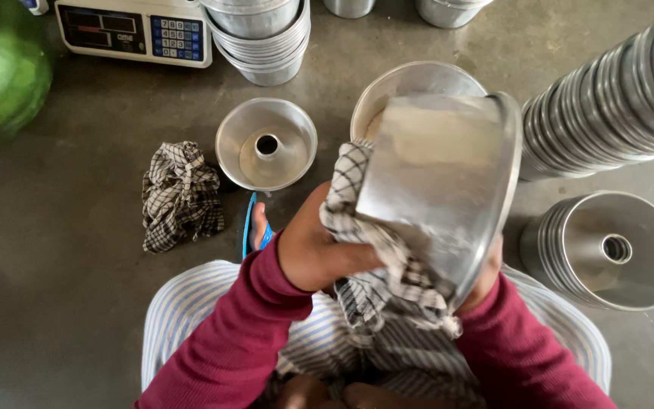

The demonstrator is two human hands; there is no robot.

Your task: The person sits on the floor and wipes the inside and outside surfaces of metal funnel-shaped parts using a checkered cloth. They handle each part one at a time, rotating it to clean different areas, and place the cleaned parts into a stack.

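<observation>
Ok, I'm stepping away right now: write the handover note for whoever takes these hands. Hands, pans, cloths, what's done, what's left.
Left hand: presses a checked cloth against the outside of the metal pan, which is tilted on edge over the lap.
Right hand: mostly hidden behind the pan, holding its rim from below.
Nearby on the floor: one ring pan lying alone, a spare checked cloth, a stack of ring pans at right, a long leaning stack above it.
Done: cannot tell which pans are already wiped.
Left: the pan in hand is mid-wipe; probably the lone ring pan too.
</observation>
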